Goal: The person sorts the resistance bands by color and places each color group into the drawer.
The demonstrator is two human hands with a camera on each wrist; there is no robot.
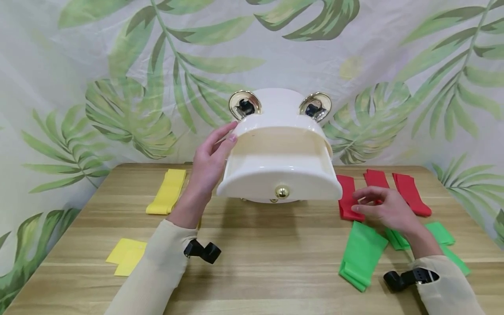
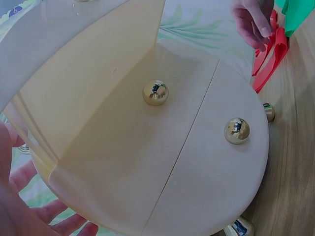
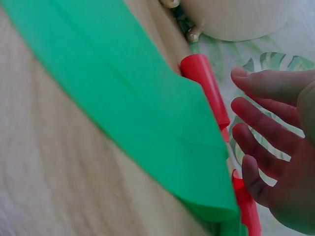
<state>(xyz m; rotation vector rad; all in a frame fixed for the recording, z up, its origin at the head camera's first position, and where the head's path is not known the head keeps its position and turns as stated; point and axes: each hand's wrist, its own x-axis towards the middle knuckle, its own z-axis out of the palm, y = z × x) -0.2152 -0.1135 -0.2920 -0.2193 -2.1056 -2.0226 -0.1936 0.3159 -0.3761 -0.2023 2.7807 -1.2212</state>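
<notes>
Looked like the reaching step: left hand [image 1: 210,164] spread on the frog-shaped bin [image 1: 279,181] at the desk's [image 1: 271,271] 12 o'clock, right hand [image 1: 387,208] empty, fingers apart, prob needing to pinch the red strip [image 1: 346,196] at 2.

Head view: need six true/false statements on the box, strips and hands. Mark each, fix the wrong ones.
1. The box stands open. True.
2. Its knobs are black. False: the knobs are gold.
3. The green strips lie nearer the person than the red strips. True.
4. The right hand grips one of the green strips. False: the right hand holds nothing.
5. The left hand is at the side of the box. True.
6. The yellow strips lie to the right of the box. False: the yellow strips lie to its left.
</notes>
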